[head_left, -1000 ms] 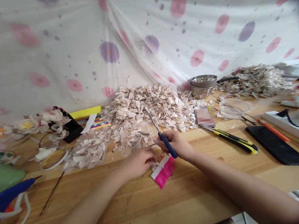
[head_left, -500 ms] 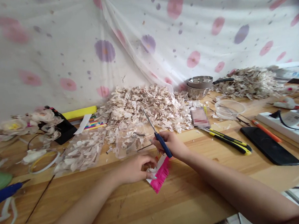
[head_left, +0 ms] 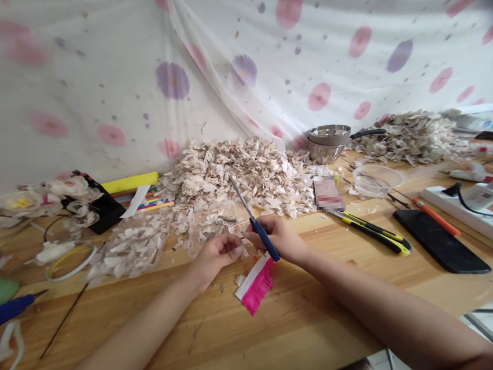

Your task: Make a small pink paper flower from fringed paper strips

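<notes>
Blue-handled scissors [head_left: 262, 234] are gripped in my right hand [head_left: 284, 238], their blades pointing up and away toward a heap of dry, pale petals [head_left: 237, 174]. My left hand [head_left: 218, 257] is close beside it, fingers curled into a pinch. Something small and pale shows at its fingertips, too small to name. A thin dark line, like a wire, shows between the two hands. Below them on the wooden table [head_left: 178, 343] lies a bright pink fringed strip [head_left: 257, 291] with a white edge, apart from my left fingers.
Right of my hands lie a yellow-black utility knife [head_left: 375, 233], a black phone [head_left: 441, 242] and a white power strip [head_left: 471, 210]. On the left are a petal-filled clear tray [head_left: 130, 245], a tape roll [head_left: 71, 263] and a blue glue gun [head_left: 6, 313]. Metal bowls [head_left: 329, 142] stand behind.
My left hand has let go of the pink strip and moved up and left, to the fingers of my right hand. The strip now lies on the table. The scissors stay in my right hand.
</notes>
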### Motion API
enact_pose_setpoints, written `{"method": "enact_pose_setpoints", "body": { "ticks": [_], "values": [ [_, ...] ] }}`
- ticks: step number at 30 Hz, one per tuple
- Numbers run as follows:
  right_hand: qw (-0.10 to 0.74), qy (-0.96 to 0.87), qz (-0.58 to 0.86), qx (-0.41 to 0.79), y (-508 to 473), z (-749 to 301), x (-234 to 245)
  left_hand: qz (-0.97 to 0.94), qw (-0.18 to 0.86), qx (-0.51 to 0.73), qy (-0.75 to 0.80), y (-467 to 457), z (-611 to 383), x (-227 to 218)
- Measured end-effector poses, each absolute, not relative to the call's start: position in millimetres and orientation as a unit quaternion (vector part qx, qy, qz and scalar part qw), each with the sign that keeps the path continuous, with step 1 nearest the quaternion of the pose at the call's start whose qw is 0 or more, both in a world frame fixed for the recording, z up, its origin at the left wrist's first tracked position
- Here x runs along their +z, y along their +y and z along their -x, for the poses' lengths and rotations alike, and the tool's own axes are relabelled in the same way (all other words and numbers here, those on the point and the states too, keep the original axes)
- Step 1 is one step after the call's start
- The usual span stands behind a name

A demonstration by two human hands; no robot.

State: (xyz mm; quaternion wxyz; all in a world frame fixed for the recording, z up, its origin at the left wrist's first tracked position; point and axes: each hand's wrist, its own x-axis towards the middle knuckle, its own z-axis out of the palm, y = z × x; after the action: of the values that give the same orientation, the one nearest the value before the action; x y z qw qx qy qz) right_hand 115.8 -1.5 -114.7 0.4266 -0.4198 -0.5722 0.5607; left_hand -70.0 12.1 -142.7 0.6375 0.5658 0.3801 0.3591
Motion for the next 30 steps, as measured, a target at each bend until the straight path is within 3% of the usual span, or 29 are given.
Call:
{"method": "enact_pose_setpoints", "body": {
  "ticks": [8, 20, 30],
  "values": [
    [0.436, -0.547, 0.397, 0.594, 0, -111, -125, -0.38, 0.706, 0.457, 0.385, 0, 56, -157],
    [0.443, -0.533, 0.437, 0.574, -1, -104, -135, -0.337, 0.638, 0.544, 0.43, -10, 52, -153],
    [0.4, -0.531, 0.429, 0.612, -3, -97, -135, -0.419, 0.557, 0.518, 0.497, -6, 57, -156]
  ]
}}
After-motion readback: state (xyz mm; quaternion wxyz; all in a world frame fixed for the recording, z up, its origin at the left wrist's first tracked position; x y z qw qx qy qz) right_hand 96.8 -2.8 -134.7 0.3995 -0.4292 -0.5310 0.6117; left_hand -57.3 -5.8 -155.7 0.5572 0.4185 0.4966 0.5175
